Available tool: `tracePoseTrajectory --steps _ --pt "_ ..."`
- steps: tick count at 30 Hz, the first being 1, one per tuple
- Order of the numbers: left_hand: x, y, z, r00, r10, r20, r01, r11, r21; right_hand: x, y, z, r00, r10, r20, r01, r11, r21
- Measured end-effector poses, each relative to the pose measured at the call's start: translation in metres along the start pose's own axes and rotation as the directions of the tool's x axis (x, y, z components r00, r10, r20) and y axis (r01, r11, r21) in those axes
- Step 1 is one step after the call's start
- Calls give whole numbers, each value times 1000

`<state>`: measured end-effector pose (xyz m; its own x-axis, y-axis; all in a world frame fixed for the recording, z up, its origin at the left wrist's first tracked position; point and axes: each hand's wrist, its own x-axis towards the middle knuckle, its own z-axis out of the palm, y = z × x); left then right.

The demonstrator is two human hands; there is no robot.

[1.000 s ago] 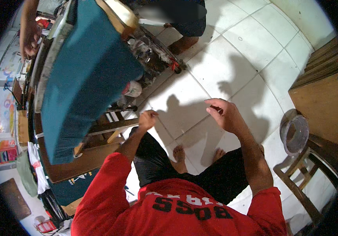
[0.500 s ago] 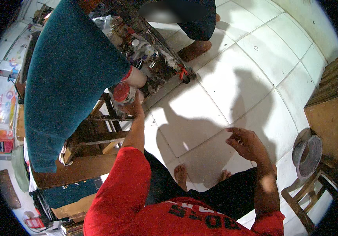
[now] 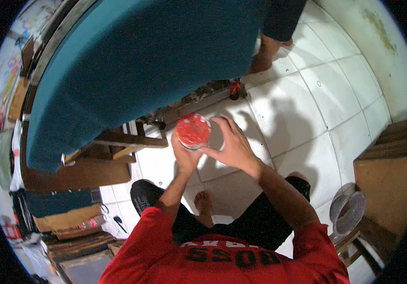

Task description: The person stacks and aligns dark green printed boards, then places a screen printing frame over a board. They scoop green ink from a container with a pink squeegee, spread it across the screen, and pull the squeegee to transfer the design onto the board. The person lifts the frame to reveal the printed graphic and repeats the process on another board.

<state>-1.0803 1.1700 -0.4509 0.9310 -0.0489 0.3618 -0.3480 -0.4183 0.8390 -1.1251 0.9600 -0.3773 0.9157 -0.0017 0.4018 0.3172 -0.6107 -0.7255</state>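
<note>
A round container with a paint-smeared red lid (image 3: 193,128) is held in front of me over my lap. My left hand (image 3: 183,154) is wrapped round its side from the lower left. My right hand (image 3: 227,144) is open at its right, thumb beside the container's lower edge and fingers arched apart; whether the thumb touches it I cannot tell. Above both hands is a broad teal cloth-covered board (image 3: 132,57), which hides much of the cluttered shelf beneath it.
Another person's bare foot (image 3: 264,59) and dark trouser leg show behind the board. A wooden bar (image 3: 137,142) juts out at my left. At the right stand a grey bucket (image 3: 347,213) and a wooden cabinet (image 3: 385,184). Cardboard and clutter (image 3: 75,222) lie lower left.
My left hand reached under the board to the red-lidded containers and has brought one out before me. My right hand has moved left toward it. The board now covers more of the shelf.
</note>
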Motion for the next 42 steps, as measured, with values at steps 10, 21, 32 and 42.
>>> tracePoseTrajectory --steps 10,21,32,42 --pt "-48 80 -81 978 73 -196 -56 995 88 65 -86 0 824 44 565 -483 576 659" --pt "-76 107 -138 882 165 -442 -196 980 -25 89 -144 24 685 -189 703 -690 142 710" --pt "-108 136 -254 476 -178 -861 224 972 -77 169 3 198 486 348 802 -828 -112 550" --pt "-120 117 -287 84 -359 -930 358 881 -308 185 78 283 666 559 494 -696 704 141"
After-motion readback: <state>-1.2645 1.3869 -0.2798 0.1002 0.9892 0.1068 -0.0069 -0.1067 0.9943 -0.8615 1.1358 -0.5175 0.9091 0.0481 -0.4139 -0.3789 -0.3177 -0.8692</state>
